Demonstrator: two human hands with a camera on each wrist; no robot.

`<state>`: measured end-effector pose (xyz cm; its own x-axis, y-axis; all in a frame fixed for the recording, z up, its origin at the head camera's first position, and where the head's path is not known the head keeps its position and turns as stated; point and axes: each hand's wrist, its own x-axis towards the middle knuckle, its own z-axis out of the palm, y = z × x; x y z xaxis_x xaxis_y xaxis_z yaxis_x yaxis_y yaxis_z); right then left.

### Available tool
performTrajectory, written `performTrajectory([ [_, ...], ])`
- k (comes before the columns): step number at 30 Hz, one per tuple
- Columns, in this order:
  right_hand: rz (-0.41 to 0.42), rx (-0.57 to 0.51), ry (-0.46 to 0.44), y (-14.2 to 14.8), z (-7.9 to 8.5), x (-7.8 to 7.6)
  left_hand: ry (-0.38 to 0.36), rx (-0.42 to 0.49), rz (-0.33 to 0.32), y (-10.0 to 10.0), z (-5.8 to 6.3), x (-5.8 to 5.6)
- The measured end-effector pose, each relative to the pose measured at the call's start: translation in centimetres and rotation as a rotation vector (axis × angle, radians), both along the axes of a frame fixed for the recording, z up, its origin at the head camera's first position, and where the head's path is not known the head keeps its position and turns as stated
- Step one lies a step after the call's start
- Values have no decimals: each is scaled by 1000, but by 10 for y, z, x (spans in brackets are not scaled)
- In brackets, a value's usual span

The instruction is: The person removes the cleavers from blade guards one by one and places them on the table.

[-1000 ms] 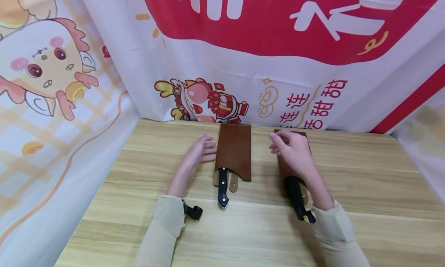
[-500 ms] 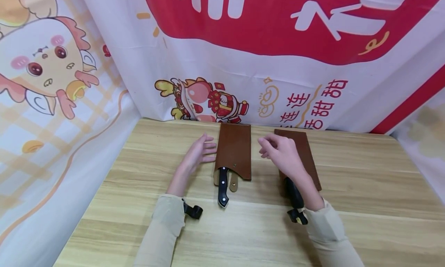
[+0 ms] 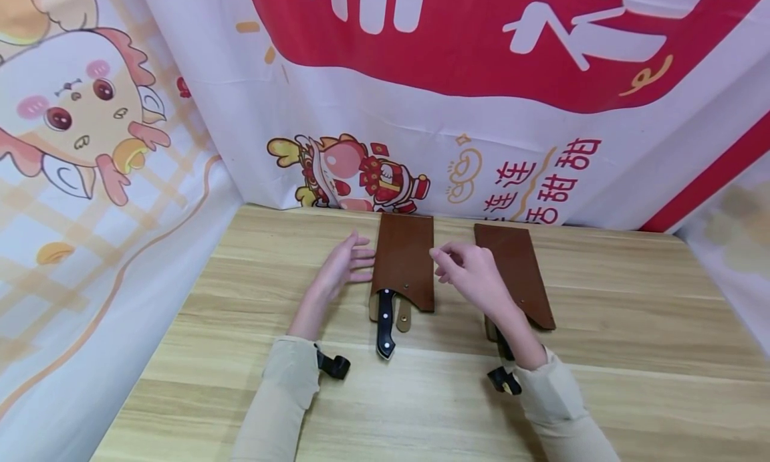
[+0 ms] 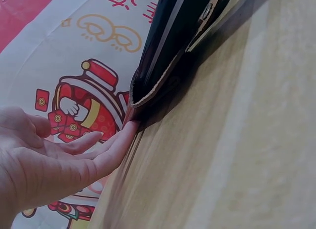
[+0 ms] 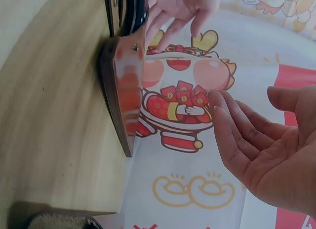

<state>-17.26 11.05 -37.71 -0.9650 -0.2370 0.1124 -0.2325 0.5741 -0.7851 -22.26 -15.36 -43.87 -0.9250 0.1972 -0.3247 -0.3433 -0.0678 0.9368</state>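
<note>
A brown leather knife sheath (image 3: 406, 255) lies flat on the table, its mouth toward me. Out of it sticks a black riveted knife handle (image 3: 385, 325), beside a tan snap strap (image 3: 404, 317). My left hand (image 3: 339, 268) is at the sheath's left edge with fingers extended; in the left wrist view a fingertip (image 4: 129, 128) appears to touch that edge. Just off the right edge hovers my right hand (image 3: 472, 271), fingers loosely bent and holding nothing. To its right lies a second brown sheath (image 3: 523, 268), whose dark knife handle (image 3: 504, 347) is mostly hidden by my right forearm.
The wooden table (image 3: 650, 315) ends at a printed cloth backdrop (image 3: 463, 128) behind the sheaths. Another printed cloth (image 3: 108, 181) hangs along the left side. Each wrist carries a small black camera mount (image 3: 334, 366).
My right hand has moved left, from above the right sheath to beside the left sheath, uncovering more of the right one. The left hand and both sheaths stay put.
</note>
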Motion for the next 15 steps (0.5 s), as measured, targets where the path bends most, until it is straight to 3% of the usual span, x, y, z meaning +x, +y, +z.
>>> performTrajectory([
  [15,32,-14,-84,-13,-7,4,-2,-13,-23,0,-3,0],
])
